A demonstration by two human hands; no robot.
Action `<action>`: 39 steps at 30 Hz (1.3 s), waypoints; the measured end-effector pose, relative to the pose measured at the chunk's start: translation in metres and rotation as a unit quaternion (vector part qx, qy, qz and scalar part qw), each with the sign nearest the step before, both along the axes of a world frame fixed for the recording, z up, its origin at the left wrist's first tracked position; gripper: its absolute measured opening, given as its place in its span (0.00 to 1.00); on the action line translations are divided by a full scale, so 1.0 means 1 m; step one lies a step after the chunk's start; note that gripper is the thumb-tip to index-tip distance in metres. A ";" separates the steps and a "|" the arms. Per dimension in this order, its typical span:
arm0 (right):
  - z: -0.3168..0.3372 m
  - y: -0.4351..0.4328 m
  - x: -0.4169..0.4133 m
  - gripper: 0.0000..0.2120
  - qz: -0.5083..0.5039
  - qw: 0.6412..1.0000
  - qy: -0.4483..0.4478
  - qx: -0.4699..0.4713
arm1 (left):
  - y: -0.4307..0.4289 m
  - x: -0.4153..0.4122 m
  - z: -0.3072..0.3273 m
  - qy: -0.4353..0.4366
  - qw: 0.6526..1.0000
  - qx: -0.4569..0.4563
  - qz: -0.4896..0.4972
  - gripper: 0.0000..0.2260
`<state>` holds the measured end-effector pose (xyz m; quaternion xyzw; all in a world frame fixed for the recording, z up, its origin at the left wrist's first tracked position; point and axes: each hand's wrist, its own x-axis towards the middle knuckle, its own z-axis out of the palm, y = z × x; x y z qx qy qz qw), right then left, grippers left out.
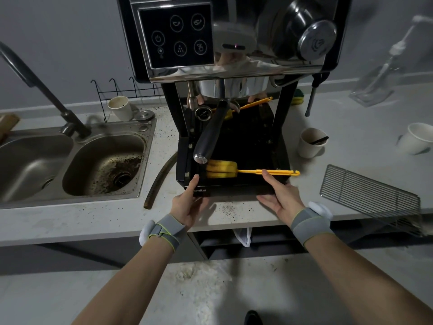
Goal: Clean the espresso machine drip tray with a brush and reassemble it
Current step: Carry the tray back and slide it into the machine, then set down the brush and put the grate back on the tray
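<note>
The black drip tray [234,187] sits at the base of the espresso machine [225,36], its grate off. A yellow brush [221,169] with a long yellow handle lies across the tray's front, its handle resting on the right rim. My left hand [188,202] grips the tray's front left corner, thumb on top of the rim. My right hand [280,199] holds the front right corner, thumb on the rim beside the brush handle. The black portafilter handle [209,132] juts out above the tray.
The metal grate [370,195] lies on the counter at the right, overhanging the edge. Two paper cups [310,143] [419,138] stand to the right. A dirty double sink [103,165] with a tap is at the left, a corrugated hose [161,177] beside the tray.
</note>
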<state>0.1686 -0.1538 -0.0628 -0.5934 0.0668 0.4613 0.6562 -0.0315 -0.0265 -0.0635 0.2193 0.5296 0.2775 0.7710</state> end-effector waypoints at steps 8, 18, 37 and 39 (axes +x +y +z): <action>0.002 0.000 0.000 0.42 0.032 0.992 -0.096 -0.073 | -0.012 0.001 0.018 0.149 0.980 0.129 0.005 0.31; 0.012 -0.011 0.011 0.50 -0.010 0.963 -0.250 -0.098 | -0.037 0.008 0.033 0.291 0.832 0.472 -0.021 0.13; 0.044 -0.006 0.030 0.13 0.275 0.621 -0.704 -0.207 | -0.050 0.096 0.048 0.429 0.545 0.653 -0.305 0.09; 0.043 0.000 0.031 0.13 0.287 0.612 -0.703 -0.220 | -0.046 0.103 0.046 0.441 0.529 0.653 -0.315 0.10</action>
